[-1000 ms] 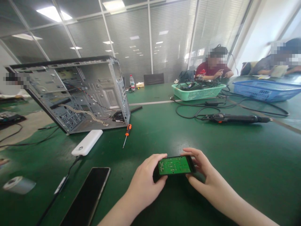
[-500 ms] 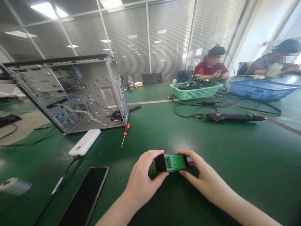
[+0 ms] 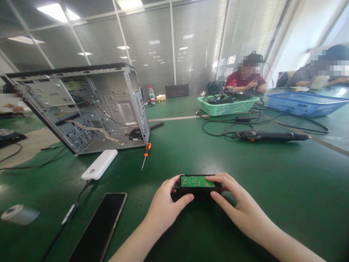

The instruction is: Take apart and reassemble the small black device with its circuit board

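Note:
A small black plastic case (image 3: 200, 190) is held between my two hands just over the table. Inside its open top sits a green circuit board (image 3: 195, 181). My left hand (image 3: 170, 202) grips the left end, thumb along the near side and fingers behind. At the right end, my right hand (image 3: 233, 193) has its thumb on the near side and a fingertip resting on the board's right part. The fingers behind the case are partly hidden.
An open computer case (image 3: 109, 109) stands at left, an orange-handled screwdriver (image 3: 146, 152) before it. A white power bank (image 3: 100, 164), a phone (image 3: 99, 225) and a tape roll (image 3: 20, 214) lie left. An electric screwdriver (image 3: 272, 136), green basket (image 3: 229, 107) and blue basket (image 3: 302, 105) are right.
The black case has been tilted so its near side wall and the board's full length now show. My right fingertip has moved onto the board. Both hands still hold the case.

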Motion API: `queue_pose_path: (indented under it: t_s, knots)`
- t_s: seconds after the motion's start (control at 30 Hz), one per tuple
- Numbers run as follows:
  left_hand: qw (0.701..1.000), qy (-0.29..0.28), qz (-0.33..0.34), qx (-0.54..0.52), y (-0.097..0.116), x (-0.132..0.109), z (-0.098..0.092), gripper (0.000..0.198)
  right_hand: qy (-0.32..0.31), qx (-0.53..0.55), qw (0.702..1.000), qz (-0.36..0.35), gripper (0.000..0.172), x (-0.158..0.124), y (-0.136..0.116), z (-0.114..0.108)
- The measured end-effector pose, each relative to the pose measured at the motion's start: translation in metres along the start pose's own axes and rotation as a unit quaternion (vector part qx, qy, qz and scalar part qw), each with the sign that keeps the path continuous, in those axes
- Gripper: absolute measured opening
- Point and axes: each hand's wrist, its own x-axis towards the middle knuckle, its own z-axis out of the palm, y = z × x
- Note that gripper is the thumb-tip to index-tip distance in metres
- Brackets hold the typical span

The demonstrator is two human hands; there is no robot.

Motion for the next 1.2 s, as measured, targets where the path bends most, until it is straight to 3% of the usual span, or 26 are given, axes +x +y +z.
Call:
queue_pose_path:
  t_s: [0.23, 0.5, 0.67, 0.77, 0.97, 1.2]
  knots:
    - [0.999, -0.035, 0.017, 0.007, 0.005, -0.002, 0.0, 0.038, -0.007, -0.063, 0.997, -0.054, 0.027, 0.001, 0.005, 0.003]
    - [0.997, -0.038, 0.027, 0.054, 0.007, -0.002, -0.003, 0.036, 0.008, -0.036, 0.999, -0.026, 0.036, 0.0, 0.009, 0.003]
    - [0.995, -0.042, 0.051, 0.073, 0.006, -0.003, -0.001, 0.038, 0.02, -0.181, 0.978, -0.101, 0.042, 0.01, -0.004, 0.0]
    - [0.991, -0.044, 0.082, 0.093, 0.005, -0.003, 0.001, 0.039, -0.011, -0.23, 0.964, -0.135, 0.039, 0.016, -0.016, 0.005]
    - [0.989, -0.048, 0.1, 0.092, 0.004, -0.002, 0.001, 0.034, -0.064, -0.171, 0.975, -0.125, 0.024, 0.032, -0.037, 0.015]
    - [0.989, -0.048, 0.096, 0.103, 0.003, -0.003, 0.0, 0.038, -0.094, -0.11, 0.982, -0.124, 0.017, 0.034, -0.034, 0.015]
